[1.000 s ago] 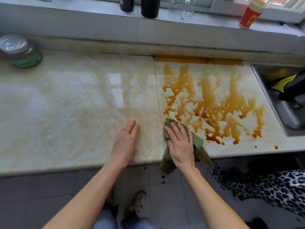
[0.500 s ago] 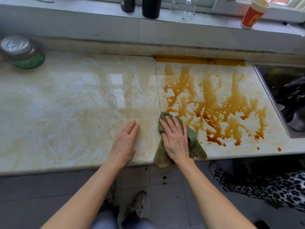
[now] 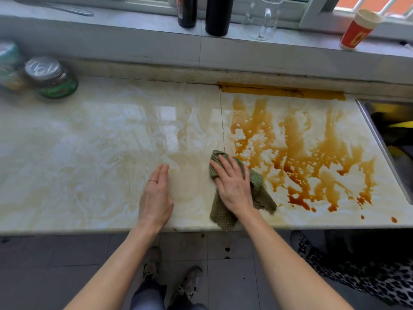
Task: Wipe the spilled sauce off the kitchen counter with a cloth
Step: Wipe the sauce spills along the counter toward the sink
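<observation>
Brown sauce (image 3: 299, 153) is spread in streaks over the right half of the cream marble counter (image 3: 100, 157), from the back edge down to the front edge. A green waffle cloth (image 3: 223, 213) lies at the spill's left border, near the counter's front edge. My right hand (image 3: 232, 184) presses flat on the cloth with straight fingers. Flat on the bare counter left of the cloth rests my left hand (image 3: 156, 195), a ring on one finger. Part of the cloth is hidden under my right hand.
A steel sink (image 3: 386, 139) borders the spill on the right. A lidded green jar (image 3: 51, 77) stands at the back left. Two dark bottles (image 3: 216, 14), a clear glass (image 3: 263, 19) and a red cup (image 3: 357, 30) stand on the window ledge. A person in leopard-print clothing (image 3: 366, 280) is at the lower right.
My right hand has slid the cloth away from the counter's front edge and slightly left, so less of it hangs over. My left hand has stayed put.
</observation>
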Demonstrator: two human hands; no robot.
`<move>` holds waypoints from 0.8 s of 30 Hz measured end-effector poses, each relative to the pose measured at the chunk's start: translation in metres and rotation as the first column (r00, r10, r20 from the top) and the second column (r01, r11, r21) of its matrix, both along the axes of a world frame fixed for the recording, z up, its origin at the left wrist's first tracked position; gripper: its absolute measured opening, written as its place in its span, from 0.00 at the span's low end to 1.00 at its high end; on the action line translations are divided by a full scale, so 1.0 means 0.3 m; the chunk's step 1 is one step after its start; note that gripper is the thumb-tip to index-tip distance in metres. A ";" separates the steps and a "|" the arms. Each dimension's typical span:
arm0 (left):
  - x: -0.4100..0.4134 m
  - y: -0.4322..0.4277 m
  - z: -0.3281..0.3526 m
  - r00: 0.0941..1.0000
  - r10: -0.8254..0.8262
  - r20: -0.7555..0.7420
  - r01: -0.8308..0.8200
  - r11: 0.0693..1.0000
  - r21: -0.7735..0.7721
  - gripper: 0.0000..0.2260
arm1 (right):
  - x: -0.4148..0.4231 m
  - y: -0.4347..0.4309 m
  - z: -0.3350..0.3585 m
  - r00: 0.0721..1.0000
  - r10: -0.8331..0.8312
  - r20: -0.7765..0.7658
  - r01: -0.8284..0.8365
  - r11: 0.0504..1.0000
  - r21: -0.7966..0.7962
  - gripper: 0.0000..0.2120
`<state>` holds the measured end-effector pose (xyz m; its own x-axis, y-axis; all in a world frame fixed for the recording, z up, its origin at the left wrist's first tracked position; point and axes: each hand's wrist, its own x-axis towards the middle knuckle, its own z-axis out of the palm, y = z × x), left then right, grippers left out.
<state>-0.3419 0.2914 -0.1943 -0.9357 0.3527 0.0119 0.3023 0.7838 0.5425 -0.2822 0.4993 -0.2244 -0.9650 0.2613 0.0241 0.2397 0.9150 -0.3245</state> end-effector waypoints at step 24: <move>-0.034 -0.085 0.010 0.999 -0.006 0.037 0.018 0.945 -0.326 0.29 | 0.016 -0.031 -0.016 0.988 -0.152 -0.025 0.153 0.985 0.081 0.24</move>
<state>-0.3520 0.2659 -0.1914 -0.9291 0.3427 -0.1388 0.2978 0.9162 0.2681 -0.2774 0.4902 -0.2291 -0.9132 0.4016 0.0690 0.3730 0.8921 -0.2550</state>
